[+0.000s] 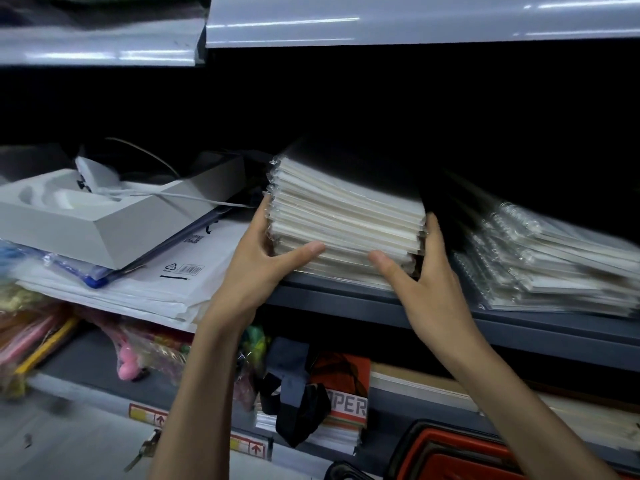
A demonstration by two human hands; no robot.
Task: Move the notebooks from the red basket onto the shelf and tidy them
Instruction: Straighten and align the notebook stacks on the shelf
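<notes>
Left hand (258, 268) and right hand (426, 282) clasp notebook stack (346, 209) between grey tray (104, 220) and spiral notebooks (554, 258)

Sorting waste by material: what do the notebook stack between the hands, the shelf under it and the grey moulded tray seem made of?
The notebook stack looks like paper in clear glossy plastic wrap, by its crinkled shiny edges. The shelf is likely painted metal, matte grey-blue, thin straight lip. The grey moulded tray is matte pulp or plastic, soft recesses; cannot tell which.
</notes>
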